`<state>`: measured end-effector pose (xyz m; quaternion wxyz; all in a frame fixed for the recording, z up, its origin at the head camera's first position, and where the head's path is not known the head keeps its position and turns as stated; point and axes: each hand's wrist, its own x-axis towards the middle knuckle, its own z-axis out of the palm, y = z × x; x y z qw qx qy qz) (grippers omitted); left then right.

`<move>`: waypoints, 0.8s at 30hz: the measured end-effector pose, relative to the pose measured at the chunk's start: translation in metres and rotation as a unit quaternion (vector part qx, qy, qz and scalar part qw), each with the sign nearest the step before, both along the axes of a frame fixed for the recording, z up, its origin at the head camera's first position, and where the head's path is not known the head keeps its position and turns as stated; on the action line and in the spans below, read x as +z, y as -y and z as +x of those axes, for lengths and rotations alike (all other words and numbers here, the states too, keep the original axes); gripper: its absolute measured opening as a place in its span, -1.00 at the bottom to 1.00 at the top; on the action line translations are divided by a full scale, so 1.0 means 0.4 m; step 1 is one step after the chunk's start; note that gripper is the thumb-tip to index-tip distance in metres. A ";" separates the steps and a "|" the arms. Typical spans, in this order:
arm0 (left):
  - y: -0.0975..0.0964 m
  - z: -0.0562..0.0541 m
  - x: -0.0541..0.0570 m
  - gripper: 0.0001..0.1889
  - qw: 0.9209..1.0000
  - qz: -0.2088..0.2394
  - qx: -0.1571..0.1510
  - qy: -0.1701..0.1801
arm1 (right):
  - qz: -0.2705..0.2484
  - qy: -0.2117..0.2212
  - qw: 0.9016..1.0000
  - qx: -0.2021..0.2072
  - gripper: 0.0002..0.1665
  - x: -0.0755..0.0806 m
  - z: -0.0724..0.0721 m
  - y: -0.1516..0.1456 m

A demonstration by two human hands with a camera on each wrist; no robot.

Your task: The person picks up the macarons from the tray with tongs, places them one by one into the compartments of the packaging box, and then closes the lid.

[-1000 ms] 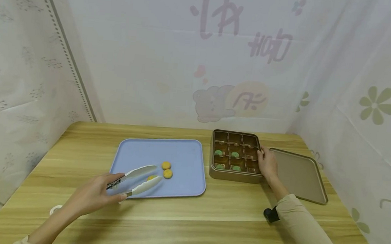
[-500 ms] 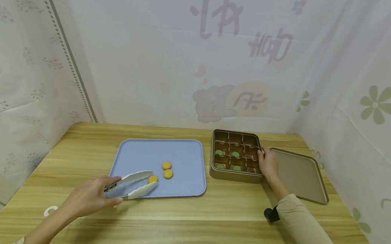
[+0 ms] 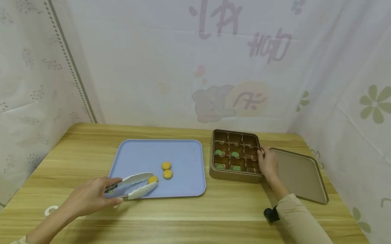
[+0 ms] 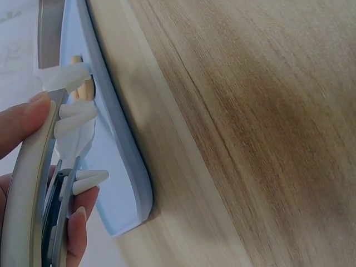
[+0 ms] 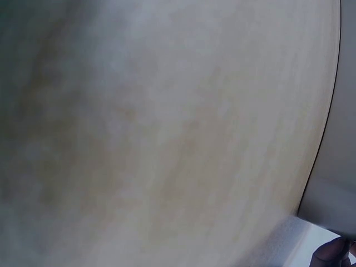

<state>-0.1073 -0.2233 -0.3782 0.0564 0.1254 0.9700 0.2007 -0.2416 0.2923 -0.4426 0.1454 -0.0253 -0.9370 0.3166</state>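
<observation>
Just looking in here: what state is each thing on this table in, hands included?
Left hand: holding the tongs
Tongs: spread open, one yellow piece between their tips
Other two yellow pieces: on the tray, close together
Tray: flat on the table
Box: open, green pieces in four of nine compartments
Lid: off, lying flat beside the box
Right hand: gripping the box's right side

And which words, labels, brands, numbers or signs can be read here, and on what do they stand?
"H", on the back curtain, starting faint lettering; the rest is unclear.
Large character, upper curtain: cut off, not surely readable.
Sign in the curtain's pale circle: too faint.
Tongs, tray, box: no readable text.
</observation>
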 end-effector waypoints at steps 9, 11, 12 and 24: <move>0.002 -0.004 -0.002 -0.32 1.000 0.013 -0.007 0.016 | -0.001 -0.003 1.000 -0.003 -0.53 0.002 0.003 -0.001; 0.002 -0.005 -0.001 -0.32 1.000 0.014 -0.007 0.020 | -0.002 0.000 1.000 -0.001 -0.53 0.001 0.004 -0.001; 0.002 -0.005 -0.001 -0.32 1.000 0.015 -0.007 0.022 | -0.004 0.002 1.000 -0.001 -0.53 0.000 0.004 -0.002; 0.006 -0.014 0.004 -0.28 0.997 0.066 -0.001 0.050 | -0.004 0.005 1.000 0.002 -0.53 0.001 0.002 0.000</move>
